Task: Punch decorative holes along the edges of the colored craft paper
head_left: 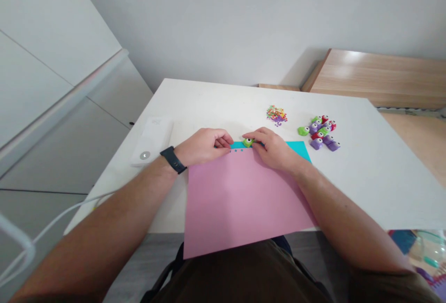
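Green punch point(248, 142): is being held by the right hand point(273, 149), just to the left of that hand's palm, so it is lying between the two hands.
Nearer hand: the right one is touching it; the left hand point(205, 146) is being kept apart from it, with a short gap between.
Long way of the punch: is being partly hidden by fingers, so it cannot be told for sure.
Paper edge: the far edge of the pink sheet point(247, 196) is running from side to side, and the punch is being held at that edge.
Star marks point(236, 150): are being seen in a short row by the edge, between the left thumb and the punch.
Right hand: is being closed around the punch, finger behind and thumb at the right.
Left hand: is being kept curled, with a narrow gap at the tips, by the paper's edge; whether the paper is being pinched cannot be told.
Blue sheet point(298, 147): is being mostly covered by the pink one.
Other punches point(314, 128): are being left in a bunch, past the right hand.
Paper bits point(278, 115): are being left in a small heap beyond the right hand.
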Demonstrator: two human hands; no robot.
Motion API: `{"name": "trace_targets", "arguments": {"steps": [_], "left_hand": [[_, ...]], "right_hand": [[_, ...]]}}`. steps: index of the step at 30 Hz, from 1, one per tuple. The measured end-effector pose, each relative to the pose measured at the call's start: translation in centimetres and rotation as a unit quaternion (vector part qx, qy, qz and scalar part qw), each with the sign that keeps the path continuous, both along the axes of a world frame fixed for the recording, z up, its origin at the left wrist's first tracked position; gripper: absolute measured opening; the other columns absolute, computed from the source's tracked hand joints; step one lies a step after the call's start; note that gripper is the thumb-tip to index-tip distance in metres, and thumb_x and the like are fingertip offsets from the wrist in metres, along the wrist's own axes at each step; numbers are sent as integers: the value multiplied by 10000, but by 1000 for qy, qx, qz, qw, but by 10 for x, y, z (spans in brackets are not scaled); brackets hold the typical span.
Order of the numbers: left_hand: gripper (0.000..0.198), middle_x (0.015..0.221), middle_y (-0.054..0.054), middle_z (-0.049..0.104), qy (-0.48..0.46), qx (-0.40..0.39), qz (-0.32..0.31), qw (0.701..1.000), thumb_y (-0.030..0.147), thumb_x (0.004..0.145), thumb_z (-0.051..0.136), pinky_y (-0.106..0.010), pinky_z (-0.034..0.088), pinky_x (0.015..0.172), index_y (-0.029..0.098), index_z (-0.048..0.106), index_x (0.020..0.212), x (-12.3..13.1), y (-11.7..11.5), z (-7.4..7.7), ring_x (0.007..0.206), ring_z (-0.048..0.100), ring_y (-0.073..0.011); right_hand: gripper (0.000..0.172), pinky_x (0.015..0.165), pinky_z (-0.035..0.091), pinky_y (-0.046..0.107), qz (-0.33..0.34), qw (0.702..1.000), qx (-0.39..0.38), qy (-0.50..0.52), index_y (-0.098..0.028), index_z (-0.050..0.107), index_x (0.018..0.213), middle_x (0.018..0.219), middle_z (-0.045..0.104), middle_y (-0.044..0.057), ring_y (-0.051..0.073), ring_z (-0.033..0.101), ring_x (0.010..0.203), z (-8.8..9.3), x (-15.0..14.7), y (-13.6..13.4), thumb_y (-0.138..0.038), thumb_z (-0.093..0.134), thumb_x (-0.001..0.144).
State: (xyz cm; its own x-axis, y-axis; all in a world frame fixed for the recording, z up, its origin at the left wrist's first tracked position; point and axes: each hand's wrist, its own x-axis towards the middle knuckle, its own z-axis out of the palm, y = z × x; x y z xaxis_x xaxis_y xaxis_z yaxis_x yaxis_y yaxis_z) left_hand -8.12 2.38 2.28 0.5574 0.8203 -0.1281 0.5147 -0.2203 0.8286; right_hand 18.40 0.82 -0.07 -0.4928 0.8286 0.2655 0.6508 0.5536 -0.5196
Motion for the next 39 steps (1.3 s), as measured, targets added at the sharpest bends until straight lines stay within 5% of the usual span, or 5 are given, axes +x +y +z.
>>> {"name": "trace_targets", "arguments": {"steps": [17,25,39], "left_hand": [[193,892,-18,766,-7,39,5,999,248,843,667,-282,587,786,179,709,1019,5,-6,-4,827,727,-155],[183,884,-14,765,-5,47,8,999,231,844,667,-266,580,765,182,712,1014,5,-6,-2,810,725,-147],[166,876,-10,767,-12,62,10,998,216,848,655,-272,586,771,191,706,1004,4,-7,-6,805,730,-149]], "right_hand": [[500,988,515,428,43,999,23,6,-208,712,1281,1162,723,103,250,654,1073,6,-1,-4,-36,566,835],[336,962,513,417,55,998,33,17,-233,732,1217,1126,751,86,230,674,1030,12,-3,-7,-158,616,911],[378,977,521,417,68,997,15,24,-224,706,1156,1093,772,51,221,676,1019,19,-3,-13,-71,617,822]]}}
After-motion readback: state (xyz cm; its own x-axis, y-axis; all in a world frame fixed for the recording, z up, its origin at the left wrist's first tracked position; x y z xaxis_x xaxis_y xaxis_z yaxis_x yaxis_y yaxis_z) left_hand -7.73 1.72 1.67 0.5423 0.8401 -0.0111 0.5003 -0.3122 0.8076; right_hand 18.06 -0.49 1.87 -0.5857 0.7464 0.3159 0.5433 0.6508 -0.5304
